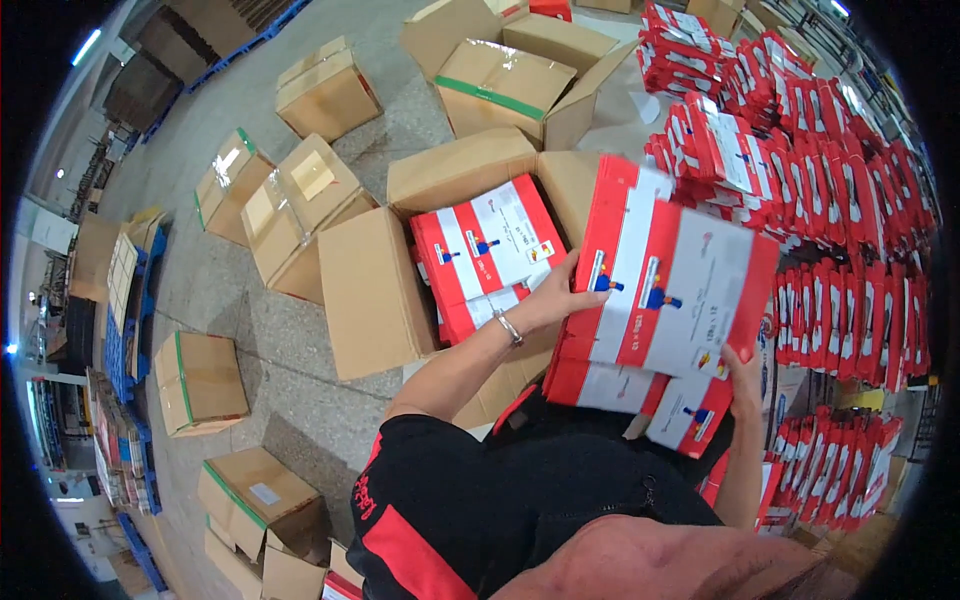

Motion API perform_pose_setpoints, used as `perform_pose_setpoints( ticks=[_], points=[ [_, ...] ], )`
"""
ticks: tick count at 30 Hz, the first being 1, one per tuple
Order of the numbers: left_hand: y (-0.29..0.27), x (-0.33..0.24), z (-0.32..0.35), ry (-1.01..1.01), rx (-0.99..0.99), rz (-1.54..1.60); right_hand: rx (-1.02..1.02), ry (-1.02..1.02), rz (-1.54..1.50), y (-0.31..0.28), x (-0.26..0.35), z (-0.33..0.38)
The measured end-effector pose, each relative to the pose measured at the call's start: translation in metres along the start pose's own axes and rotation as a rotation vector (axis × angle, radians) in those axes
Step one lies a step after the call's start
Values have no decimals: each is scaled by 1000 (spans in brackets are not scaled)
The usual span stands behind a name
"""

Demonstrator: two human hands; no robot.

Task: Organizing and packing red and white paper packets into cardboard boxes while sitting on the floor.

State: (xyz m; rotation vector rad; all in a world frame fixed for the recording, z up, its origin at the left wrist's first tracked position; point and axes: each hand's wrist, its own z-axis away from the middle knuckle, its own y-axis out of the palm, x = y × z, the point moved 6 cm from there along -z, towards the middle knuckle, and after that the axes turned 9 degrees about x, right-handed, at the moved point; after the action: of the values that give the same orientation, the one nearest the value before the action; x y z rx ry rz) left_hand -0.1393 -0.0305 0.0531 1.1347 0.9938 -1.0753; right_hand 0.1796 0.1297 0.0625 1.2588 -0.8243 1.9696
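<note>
In front of my body I hold a stack of red-and-white flat folded cartons (pixel 700 290), printed with small blue figures. My left hand (pixel 556 298) is closed on its left edge, thumb on top. On the lower right edge, my right hand (pixel 742 382) grips the same stack, its fingers partly hidden. The cartons are fanned unevenly, with lower ones sticking out toward me. Just left of them stands an open cardboard box (pixel 368 290), flaps spread. Inside it lie more flat folded cartons (pixel 480 235) of the same red and white print.
Piles of red-and-white flat cartons (pixel 830 190) stand along the right side. Another open cardboard box (pixel 500 95) sits at the far middle. Several brown boxes (pixel 300 205), some with green tape, stand on the grey floor (pixel 270 350) to the left. Blue pallets (pixel 125 330) lie farther left.
</note>
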Motion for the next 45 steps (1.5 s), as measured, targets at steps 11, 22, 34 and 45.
perform_pose_setpoints(
  ticks=[11, 22, 34, 45],
  points=[
    [11, -192, 28, 1084, -189, -981, -169, -1000, 303, -7, 163, 1],
    [-33, -108, -2, 365, -256, 140, -570, -1403, 838, 7, 188, 74],
    [-85, -22, 50, -108, -74, 491, -230, -908, 98, 88, 171, 18],
    [-256, -52, 71, -488, -350, -532, 865, 380, -762, 314, -50, -12]
  ],
)
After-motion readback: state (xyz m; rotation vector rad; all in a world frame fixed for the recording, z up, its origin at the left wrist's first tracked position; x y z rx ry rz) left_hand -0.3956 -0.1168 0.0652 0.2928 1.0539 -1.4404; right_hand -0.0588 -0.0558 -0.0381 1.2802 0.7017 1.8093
